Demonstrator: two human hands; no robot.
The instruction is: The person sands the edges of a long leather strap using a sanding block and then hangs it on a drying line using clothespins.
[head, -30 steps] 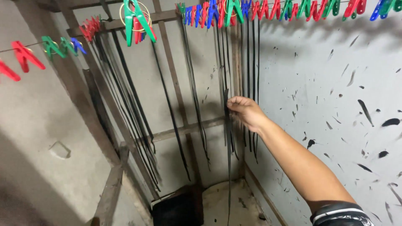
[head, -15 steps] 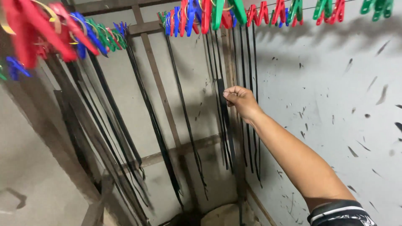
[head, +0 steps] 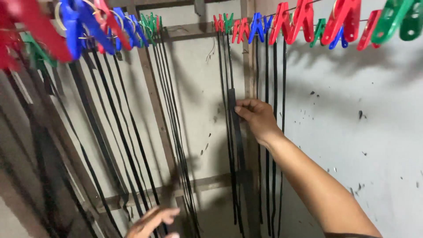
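Right hand (head: 257, 117) raised at arm's length, grip pinched together on a long flat black strip (head: 233, 128), thumb and fingertips (head: 240, 108) clamped near its upper end (top of the strip standing just above the fingers, the rest hanging straight down below). Beside it, more thin black strips (head: 271, 132) dangling from red, blue and green plastic clothes pegs (head: 264, 26) on a line above. Left hand (head: 154, 220) low at the frame's bottom edge, blurred, fingers loosely apart, just beside another bunch of hanging black strips (head: 176, 145), touching or not cannot be told
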